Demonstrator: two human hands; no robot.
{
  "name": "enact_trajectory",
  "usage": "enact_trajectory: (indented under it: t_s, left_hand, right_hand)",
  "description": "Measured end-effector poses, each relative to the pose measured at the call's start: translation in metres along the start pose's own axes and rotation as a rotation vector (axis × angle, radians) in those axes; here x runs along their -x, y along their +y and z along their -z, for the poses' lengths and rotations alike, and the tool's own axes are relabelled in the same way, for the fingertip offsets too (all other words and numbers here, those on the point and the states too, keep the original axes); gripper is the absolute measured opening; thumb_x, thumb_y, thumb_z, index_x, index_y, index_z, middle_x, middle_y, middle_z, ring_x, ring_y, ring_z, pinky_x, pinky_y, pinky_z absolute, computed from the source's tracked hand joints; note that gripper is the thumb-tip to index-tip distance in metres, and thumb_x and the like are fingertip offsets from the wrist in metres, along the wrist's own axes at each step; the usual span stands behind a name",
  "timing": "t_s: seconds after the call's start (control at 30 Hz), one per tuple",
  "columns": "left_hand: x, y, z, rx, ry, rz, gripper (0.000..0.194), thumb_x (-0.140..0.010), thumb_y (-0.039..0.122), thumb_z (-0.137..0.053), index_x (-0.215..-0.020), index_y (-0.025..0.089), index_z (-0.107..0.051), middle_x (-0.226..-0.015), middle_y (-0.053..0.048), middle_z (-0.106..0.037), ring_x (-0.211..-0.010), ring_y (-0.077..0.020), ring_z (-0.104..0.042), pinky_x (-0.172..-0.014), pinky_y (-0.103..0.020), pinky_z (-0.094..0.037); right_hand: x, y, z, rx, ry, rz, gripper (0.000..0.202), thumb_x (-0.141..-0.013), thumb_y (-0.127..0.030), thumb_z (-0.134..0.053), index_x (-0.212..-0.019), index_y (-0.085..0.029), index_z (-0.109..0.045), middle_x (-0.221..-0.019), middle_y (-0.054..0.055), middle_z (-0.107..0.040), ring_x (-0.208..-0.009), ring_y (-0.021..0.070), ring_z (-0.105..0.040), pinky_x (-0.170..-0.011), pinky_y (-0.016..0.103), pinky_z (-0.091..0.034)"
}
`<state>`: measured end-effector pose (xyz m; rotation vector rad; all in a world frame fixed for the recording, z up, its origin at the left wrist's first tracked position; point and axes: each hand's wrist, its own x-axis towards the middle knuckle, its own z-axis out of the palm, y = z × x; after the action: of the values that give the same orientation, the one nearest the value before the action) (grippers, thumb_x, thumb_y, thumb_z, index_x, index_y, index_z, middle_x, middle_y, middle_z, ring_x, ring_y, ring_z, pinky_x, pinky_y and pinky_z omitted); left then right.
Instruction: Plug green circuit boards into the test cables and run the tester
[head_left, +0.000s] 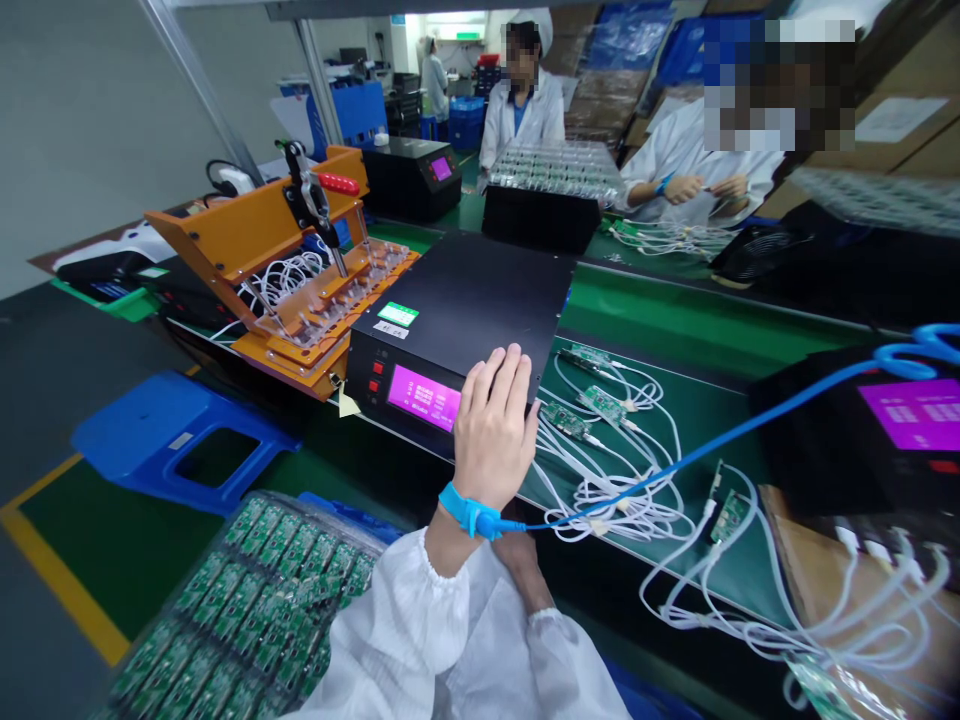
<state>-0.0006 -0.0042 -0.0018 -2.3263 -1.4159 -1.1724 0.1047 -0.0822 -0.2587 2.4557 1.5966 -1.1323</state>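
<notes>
My left hand [493,430], with a blue wrist strap [466,512] and cord, lies stretched out over the front right corner of a black box [480,290]. Its fingers rest on the top edge and cover part of the pink display [424,398]. Below the left wrist, my right hand [517,548] shows only in part at the table's edge; its fingers are hidden. Beside the box on the right lie several green circuit boards [602,403] with white cables [630,505] attached. An orange test fixture [289,350] with a red-handled toggle clamp [337,184] stands left of the box.
Trays of green circuit boards [255,590] sit at lower left, near a blue stool [150,430]. At right stands another black box with a pink screen [919,415]. Across the bench, a person [705,180] handles something small; another person [525,110] is behind a stacked tray [555,168].
</notes>
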Motion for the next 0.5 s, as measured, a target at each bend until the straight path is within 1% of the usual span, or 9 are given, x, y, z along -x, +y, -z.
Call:
enact_trajectory:
  t_s: [0.17,0.33,0.5]
  left_hand:
    - [-0.0003,-0.0003,-0.0003,0.014,-0.024,0.012,0.049,-0.104,0.025,-0.047,-0.151,0.012,-0.051,-0.157,-0.012,-0.054,-0.149,-0.0261,-0.046,-0.125,-0.047,-0.037]
    - [0.0002,-0.0004,-0.0012,0.017,-0.013,0.007,0.049,-0.104,0.026,-0.047,-0.151,0.011,-0.051,-0.157,-0.012,-0.054,-0.149,-0.0261,-0.046,-0.125,-0.047,-0.037]
    - [0.0,-0.0001,-0.0009,0.006,0.005,0.001,0.047,-0.105,0.026,-0.046,-0.148,0.009,-0.054,-0.156,-0.012,-0.055,-0.147,-0.0261,-0.048,-0.124,-0.045,-0.037]
  right_hand:
    - [0.0017,-0.0008,0.0014,-0.01,0.014,0.035,0.059,-0.099,-0.061,-0.042,-0.124,-0.017,-0.073,-0.129,0.018,-0.072,-0.128,0.0322,-0.067,-0.099,0.038,-0.054]
    - [0.0042,-0.0022,0.0041,-0.019,0.0,0.048,0.06,-0.101,-0.061,-0.041,-0.131,-0.017,-0.07,-0.131,0.017,-0.072,-0.133,0.0314,-0.063,-0.103,0.038,-0.051]
    - [0.0029,-0.0023,0.0042,-0.017,-0.036,0.024,0.064,-0.101,-0.063,-0.04,-0.133,-0.016,-0.068,-0.133,0.018,-0.07,-0.133,0.0316,-0.063,-0.105,0.039,-0.05]
